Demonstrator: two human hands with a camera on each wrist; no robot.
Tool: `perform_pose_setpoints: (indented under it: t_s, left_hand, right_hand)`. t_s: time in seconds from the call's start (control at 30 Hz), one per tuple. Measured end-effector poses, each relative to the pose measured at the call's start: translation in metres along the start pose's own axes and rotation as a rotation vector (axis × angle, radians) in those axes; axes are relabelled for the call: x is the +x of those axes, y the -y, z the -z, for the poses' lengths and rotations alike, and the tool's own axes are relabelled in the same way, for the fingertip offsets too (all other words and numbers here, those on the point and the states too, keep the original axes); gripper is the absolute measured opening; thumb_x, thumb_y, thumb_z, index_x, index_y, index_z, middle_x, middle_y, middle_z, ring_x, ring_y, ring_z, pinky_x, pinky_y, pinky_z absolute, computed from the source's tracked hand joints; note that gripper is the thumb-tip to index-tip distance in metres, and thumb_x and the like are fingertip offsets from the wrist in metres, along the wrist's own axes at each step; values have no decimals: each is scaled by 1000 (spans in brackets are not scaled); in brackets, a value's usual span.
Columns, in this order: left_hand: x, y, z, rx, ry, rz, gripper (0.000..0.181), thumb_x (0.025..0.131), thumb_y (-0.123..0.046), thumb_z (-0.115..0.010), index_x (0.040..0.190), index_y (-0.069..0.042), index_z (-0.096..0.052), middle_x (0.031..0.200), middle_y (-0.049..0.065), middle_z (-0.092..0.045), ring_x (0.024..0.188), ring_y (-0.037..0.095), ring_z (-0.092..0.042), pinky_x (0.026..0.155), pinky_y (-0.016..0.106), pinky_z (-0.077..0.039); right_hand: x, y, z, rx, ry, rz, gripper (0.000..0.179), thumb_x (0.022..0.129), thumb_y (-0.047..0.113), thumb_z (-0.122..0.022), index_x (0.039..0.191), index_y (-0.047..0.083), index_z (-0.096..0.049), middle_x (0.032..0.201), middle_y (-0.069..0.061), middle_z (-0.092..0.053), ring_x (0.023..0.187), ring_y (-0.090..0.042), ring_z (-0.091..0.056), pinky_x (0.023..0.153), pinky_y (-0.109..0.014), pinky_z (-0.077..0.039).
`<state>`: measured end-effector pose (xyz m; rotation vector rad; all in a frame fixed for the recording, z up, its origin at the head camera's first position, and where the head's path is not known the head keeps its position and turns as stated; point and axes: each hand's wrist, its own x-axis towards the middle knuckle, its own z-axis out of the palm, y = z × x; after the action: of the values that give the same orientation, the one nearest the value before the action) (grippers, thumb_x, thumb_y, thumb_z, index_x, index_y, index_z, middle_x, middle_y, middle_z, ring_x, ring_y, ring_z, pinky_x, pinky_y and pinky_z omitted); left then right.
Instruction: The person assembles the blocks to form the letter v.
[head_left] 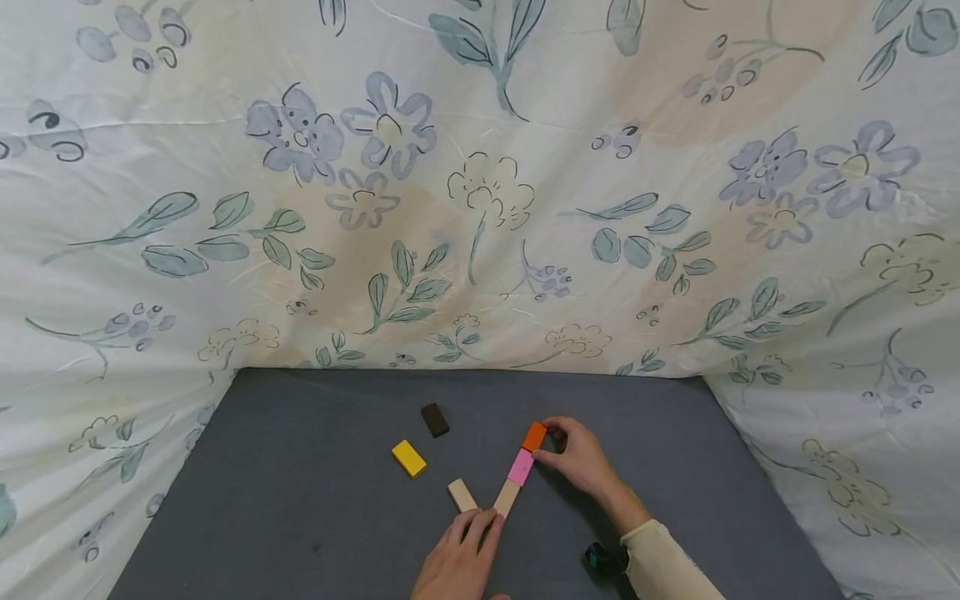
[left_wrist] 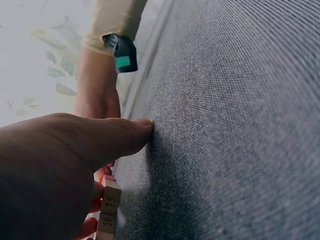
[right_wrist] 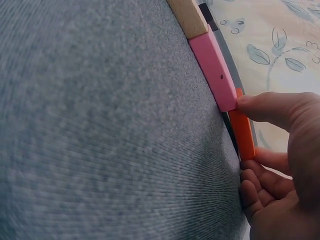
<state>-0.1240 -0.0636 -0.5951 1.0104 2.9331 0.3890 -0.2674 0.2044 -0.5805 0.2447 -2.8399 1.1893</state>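
We see the right hand (head_left: 581,458) pinching an orange block (head_left: 534,436) at a slanting row's far end.
Its thumb and fingertip are parted only by the block, which meets a pink block (head_left: 521,467), then a plain wooden block (head_left: 506,497); we see the left hand (head_left: 459,554), fingers nearly straight, fingertips at the row's near end, yellow block (head_left: 408,459) lying apart.
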Motion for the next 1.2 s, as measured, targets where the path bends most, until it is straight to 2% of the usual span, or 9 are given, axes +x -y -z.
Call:
perform_pose_setpoints:
  t_s: [0.3,0.5,0.97,1.2]
  left_hand:
    - [0,0,1,-15,22,8,87,96,-73,-68,158,-13,-53,156,1,-47,137,23,-48,104,34,-56]
    - [0,0,1,-27,29,10,88,97,-74,-66,159,-13,-53,156,1,-46,138,22,-48,103,35,-57]
    - [-1,-1,1,-25,26,17,87,96,-72,-69,159,-13,-53,156,1,-46,138,23,-47,104,35,-57]
    - [2,-1,4,-31,53,31,87,95,-70,-73,158,-14,-53,156,1,-48,138,23,-48,105,36,-56]
  right_hand:
    - [0,-4,1,-11,-2,22,48,87,20,-93,128,4,-75,111,-5,-69,94,-20,-63,84,-44,-57]
    - [2,-5,-1,-4,-4,4,45,90,23,-91,128,5,-75,112,-3,-69,97,-20,-63,86,-45,-57]
    - [2,-4,-2,-9,-14,1,42,91,25,-91,125,8,-76,111,-3,-69,96,-20,-62,88,-46,-57]
    - [3,-6,-1,29,-4,3,38,96,22,-86,129,7,-75,114,-4,-70,99,-20,-64,89,-46,-57]
